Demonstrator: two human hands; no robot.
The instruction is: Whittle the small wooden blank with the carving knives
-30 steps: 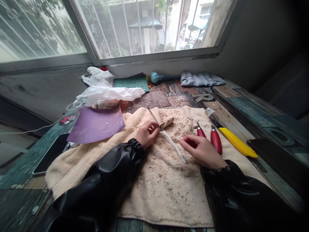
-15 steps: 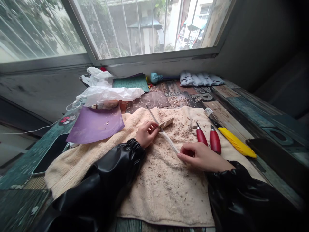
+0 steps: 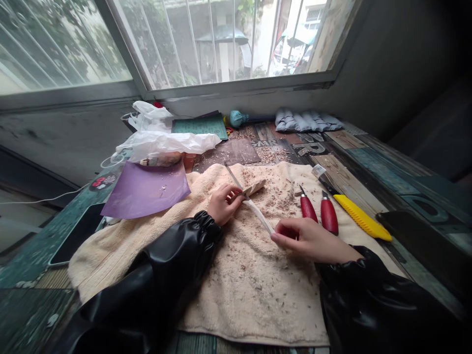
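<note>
My left hand (image 3: 225, 202) is closed on a small brown piece of wood (image 3: 255, 187), whose pointed end sticks out to the right above the towel (image 3: 236, 295). Across the wood lies a long thin strip (image 3: 262, 218), grey and narrow at its far end, white and seemingly wrapped at its near end. The thumb and fingers of my right hand (image 3: 300, 237) pinch that white end. Where strip and wood meet, my left fingers partly cover both. Two red-handled carving tools, a hooked one (image 3: 308, 208) and a short one (image 3: 328, 214), lie just beyond my right hand.
A yellow-handled cutter (image 3: 361, 216) lies at the right. Purple sandpaper (image 3: 147, 191), a dark tablet (image 3: 75, 238) and a white plastic bag (image 3: 165, 142) are on the left. At the back are a green mat (image 3: 201, 127) and a grey padded roll (image 3: 308, 121). Wood shavings litter the towel.
Very little differs. The right wrist and sleeve have shifted slightly to the right, and the strip's far tip sits marginally lower. Both hands keep their hold.
</note>
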